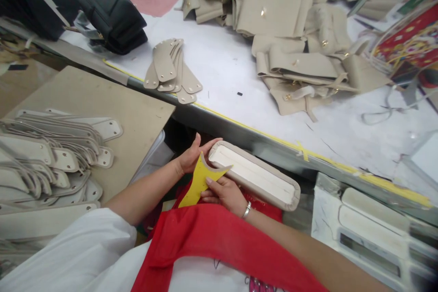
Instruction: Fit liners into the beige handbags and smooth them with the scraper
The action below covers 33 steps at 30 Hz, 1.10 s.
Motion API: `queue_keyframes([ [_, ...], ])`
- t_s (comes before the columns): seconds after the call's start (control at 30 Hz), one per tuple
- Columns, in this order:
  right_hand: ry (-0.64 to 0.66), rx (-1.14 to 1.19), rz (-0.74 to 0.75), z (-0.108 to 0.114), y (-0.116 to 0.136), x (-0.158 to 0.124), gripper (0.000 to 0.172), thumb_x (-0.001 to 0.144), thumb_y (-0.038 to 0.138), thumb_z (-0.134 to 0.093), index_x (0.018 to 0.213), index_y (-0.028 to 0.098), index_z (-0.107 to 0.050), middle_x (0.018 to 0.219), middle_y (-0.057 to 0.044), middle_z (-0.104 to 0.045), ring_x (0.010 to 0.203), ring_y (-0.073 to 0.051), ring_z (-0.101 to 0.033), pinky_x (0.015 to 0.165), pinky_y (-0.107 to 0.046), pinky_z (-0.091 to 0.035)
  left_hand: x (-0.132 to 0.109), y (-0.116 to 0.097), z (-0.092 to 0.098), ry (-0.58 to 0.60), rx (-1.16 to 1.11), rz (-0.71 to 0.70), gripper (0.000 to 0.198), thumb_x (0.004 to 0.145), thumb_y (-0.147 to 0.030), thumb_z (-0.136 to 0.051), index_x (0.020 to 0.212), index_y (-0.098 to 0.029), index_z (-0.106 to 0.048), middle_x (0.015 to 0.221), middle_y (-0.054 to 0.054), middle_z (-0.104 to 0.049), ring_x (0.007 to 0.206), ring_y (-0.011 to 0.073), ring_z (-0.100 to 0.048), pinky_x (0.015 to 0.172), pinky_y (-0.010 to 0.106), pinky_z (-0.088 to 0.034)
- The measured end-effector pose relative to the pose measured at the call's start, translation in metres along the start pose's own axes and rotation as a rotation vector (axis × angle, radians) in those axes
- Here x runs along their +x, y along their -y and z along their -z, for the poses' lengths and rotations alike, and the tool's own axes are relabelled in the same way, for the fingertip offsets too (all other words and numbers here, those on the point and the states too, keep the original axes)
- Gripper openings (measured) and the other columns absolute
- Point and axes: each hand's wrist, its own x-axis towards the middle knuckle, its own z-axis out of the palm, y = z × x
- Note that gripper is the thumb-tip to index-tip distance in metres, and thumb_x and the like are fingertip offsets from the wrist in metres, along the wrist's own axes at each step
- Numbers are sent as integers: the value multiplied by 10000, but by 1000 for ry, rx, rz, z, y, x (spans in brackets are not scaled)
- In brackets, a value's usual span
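In the head view, a long bag-like piece (256, 174) with rounded ends, a white inner face and a beige padded rim lies tilted over my lap. At its left end is my left hand (196, 155), thumb raised and apart, fingers stretched out against the rim. My right hand (227, 194) pinches a bright yellow flat template (195, 187) between thumb and fingers. Its concave curved edge, with two points, comes close to the piece's left end. Whether they touch I cannot tell. The template's lower end is hidden behind a red cloth (205, 223) across my front.
Beige leather pieces (280, 13) with gold fittings are heaped on the white table (219, 68). Several curved beige straps (171, 64) lie near its edge, beside a black bag (112, 13). Stacked straps (61, 146) cover a board at left; a white plastic rack (362, 232) stands at right.
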Motion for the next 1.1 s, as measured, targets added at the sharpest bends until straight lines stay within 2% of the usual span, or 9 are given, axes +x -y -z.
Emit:
queue_keyframes([
  [0.17, -51, 103, 48, -5, 1, 8, 222, 722, 278, -698, 850, 136, -585, 657, -22, -673, 502, -92, -625, 484, -165, -518, 6, 13, -3, -90, 50, -173, 708, 823, -702, -244, 1281, -206, -456, 1287, 75, -522, 1203, 245, -451, 1089, 382, -214],
  [0.37, -73, 71, -15, -5, 6, 8, 226, 740, 292, -670, 843, 112, -581, 524, -25, -642, 439, -103, -603, 474, -173, -509, 12, 13, 1, -145, 179, -195, 652, 822, -691, -295, 1219, -223, -515, 1231, 45, -567, 1189, 229, -463, 1078, 350, -245],
  [0.57, -73, 109, 5, 1, 8, 10, 408, 592, 388, -762, 851, 114, -608, 637, -49, -686, 514, -141, -640, 480, -199, -500, 18, 7, 3, -220, 383, -141, 565, 862, -615, -335, 1233, -220, -493, 1175, 26, -595, 1146, 214, -489, 1028, 330, -315],
  [0.73, -42, 103, 42, 12, 9, 6, 511, 494, 476, -784, 818, 114, -627, 701, -66, -701, 530, -151, -641, 517, -232, -505, 21, 8, -1, -229, 531, -189, 480, 880, -558, -359, 1187, -213, -490, 1184, 33, -564, 1095, 206, -498, 973, 306, -351],
  [0.83, -41, 108, 50, 16, 9, 4, 482, 490, 479, -782, 777, 125, -625, 684, -55, -696, 518, -145, -632, 507, -228, -495, 22, 9, -7, -279, 675, -227, 453, 882, -535, -370, 1159, -198, -492, 1148, 43, -563, 1019, 201, -514, 914, 293, -380],
  [1.0, -92, 104, 93, 15, 4, 3, 367, 588, 434, -742, 743, 133, -602, 623, -35, -669, 506, -136, -625, 511, -226, -504, 20, 1, -17, -315, 962, -294, 463, 889, -529, -326, 1139, -171, -481, 1096, 69, -576, 966, 207, -531, 859, 290, -410],
  [1.1, -101, 152, 116, 7, -8, 4, 319, 656, 415, -688, 769, 136, -585, 600, -26, -647, 480, -123, -613, 492, -222, -504, 16, -8, -25, -344, 1325, -176, 501, 897, -524, -264, 1183, -163, -460, 1031, 90, -608, 935, 236, -569, 843, 342, -430],
])
